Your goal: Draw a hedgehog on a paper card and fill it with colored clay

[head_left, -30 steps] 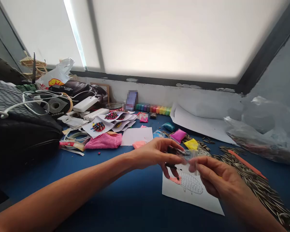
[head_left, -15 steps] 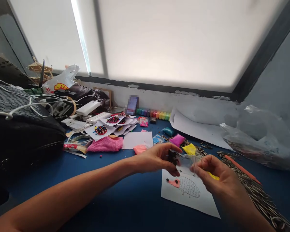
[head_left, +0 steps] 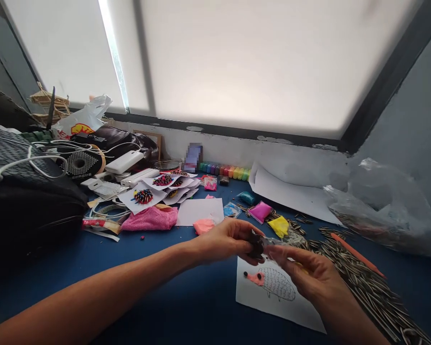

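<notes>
A small clear plastic bag with black clay (head_left: 257, 245) in it is between my two hands. My left hand (head_left: 224, 242) is closed on the end with the dark lump. With thumb and fingers pressed together, my right hand (head_left: 309, 270) pinches the clear end. Below them lies a white sheet (head_left: 253, 305) with a hedgehog drawing (head_left: 278, 283). The drawing's face is filled with pink clay, and it bears a black nose and a black eye. My right hand covers part of the sheet.
Striped seeds (head_left: 368, 287) are heaped at the right, an orange stick (head_left: 359, 255) on them. Yellow (head_left: 279, 226), magenta (head_left: 259, 212) and teal (head_left: 246, 197) clay packets lie beyond my hands. A pink cloth (head_left: 149, 219), seed-decorated sheets (head_left: 142, 197) and a black bag (head_left: 32, 187) are leftward.
My right hand has moved left, closer to my left hand, and the clear part of the bag between them is now bunched up. The view has shifted slightly.
</notes>
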The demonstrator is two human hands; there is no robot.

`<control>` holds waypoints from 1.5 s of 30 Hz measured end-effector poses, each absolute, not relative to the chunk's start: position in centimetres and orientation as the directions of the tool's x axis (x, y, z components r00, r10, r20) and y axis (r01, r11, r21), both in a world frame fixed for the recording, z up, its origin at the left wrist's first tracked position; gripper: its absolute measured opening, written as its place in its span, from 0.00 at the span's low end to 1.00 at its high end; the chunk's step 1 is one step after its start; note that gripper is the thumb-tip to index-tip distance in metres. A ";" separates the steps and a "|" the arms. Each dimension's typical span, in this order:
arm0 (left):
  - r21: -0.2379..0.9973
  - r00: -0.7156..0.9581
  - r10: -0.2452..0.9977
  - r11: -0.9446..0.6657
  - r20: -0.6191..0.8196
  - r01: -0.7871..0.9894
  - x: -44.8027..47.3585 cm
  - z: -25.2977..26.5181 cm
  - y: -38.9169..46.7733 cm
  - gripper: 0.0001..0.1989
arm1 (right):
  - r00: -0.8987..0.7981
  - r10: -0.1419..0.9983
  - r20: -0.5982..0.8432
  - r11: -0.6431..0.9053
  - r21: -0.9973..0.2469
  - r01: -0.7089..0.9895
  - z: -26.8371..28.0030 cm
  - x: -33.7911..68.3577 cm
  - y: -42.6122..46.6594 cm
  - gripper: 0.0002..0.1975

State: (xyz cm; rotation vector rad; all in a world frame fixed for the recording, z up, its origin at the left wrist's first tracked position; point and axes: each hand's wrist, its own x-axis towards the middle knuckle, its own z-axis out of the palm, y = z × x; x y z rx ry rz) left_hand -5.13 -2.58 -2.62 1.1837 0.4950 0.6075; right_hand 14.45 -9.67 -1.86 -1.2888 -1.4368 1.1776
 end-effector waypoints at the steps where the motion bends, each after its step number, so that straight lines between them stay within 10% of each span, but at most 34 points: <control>1: 0.949 0.740 0.672 0.253 -0.032 -0.188 -5.0 -2.6 -2.7 0.16 | -0.090 0.996 -0.009 0.007 -0.983 0.182 -2.1 14.5 -9.7 0.13; 21: 0.971 0.700 0.712 0.198 -0.048 -0.134 -4.5 -3.6 -3.1 0.19 | -0.087 0.996 -0.003 0.020 -0.967 0.253 -3.0 14.3 -9.9 0.15; 45: 0.962 0.713 0.698 0.235 -0.065 -0.142 -4.2 -3.1 -4.2 0.24 | -0.093 0.920 0.380 0.377 -0.798 0.470 -3.1 13.9 -10.7 0.05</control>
